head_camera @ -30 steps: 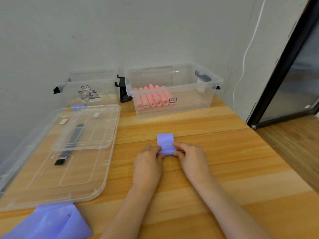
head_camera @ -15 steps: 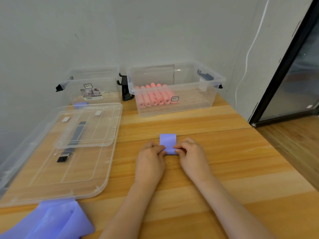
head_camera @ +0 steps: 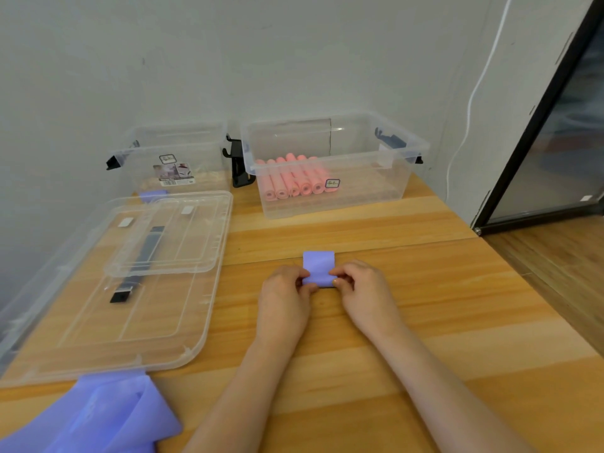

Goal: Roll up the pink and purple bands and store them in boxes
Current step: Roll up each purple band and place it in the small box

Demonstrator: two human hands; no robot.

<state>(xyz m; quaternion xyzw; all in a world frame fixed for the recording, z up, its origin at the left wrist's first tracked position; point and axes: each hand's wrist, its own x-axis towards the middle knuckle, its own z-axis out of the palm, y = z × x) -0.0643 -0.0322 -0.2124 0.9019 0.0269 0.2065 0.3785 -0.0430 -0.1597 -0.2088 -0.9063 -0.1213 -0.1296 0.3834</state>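
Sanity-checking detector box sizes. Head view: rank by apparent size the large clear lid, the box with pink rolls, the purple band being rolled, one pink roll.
1. large clear lid; nearer the camera, which inflates it.
2. box with pink rolls.
3. purple band and a pink roll look alike, and the hands hide part of the band: unranked.

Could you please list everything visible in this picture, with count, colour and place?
Purple band being rolled: one, purple, table centre, pinched from both sides.
Pink rolls: about six, pink, side by side in the right box.
Right box: one, clear, far table edge.
Left box: one, clear with labels, far left; a purple roll shows low at its front.
Lids: two, clear, stacked, left of centre.
Loose purple bands: pile, purple, near left corner.
Table: one, light wood.
White cable: one, on the wall, right.
Left hand: on the band's left.
Right hand: on the band's right.
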